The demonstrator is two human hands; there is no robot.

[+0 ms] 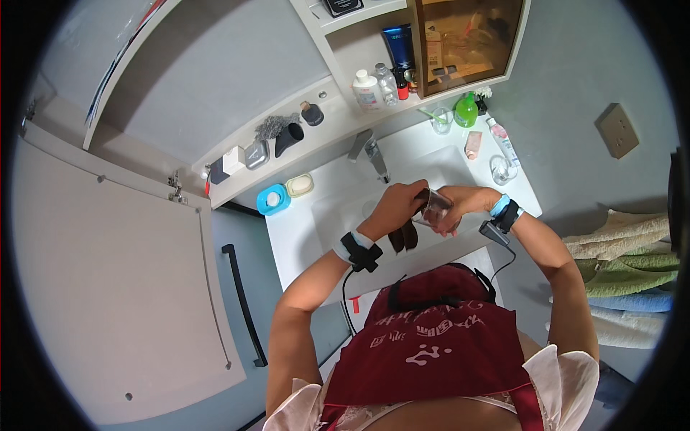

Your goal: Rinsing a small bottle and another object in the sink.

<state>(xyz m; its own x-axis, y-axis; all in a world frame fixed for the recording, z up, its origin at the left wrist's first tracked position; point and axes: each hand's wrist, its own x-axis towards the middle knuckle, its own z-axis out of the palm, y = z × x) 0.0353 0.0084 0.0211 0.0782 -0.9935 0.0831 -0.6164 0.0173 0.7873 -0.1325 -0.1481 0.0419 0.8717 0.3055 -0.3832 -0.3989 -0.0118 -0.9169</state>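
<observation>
Over the white washbasin (pixel 339 226), my right hand (pixel 466 202) grips a clear drinking glass (pixel 441 202) that lies tilted on its side. My left hand (pixel 392 209) pinches a dark brown cloth (pixel 403 238) at the glass's left end. Part of the cloth hangs below my left fingers; how far it reaches into the glass is hard to tell. Just behind my left hand stands the chrome faucet (pixel 376 156). Both wrists wear black straps with cables.
Right of the basin stand a green pump bottle (pixel 466 110), a glass with a toothbrush (pixel 442 122), a pink tube (pixel 473 145) and another glass (pixel 502 170). Soap dishes (pixel 273 199) sit at left. A cabinet door (pixel 124 269) hangs open; towels (pixel 625 275) hang at right.
</observation>
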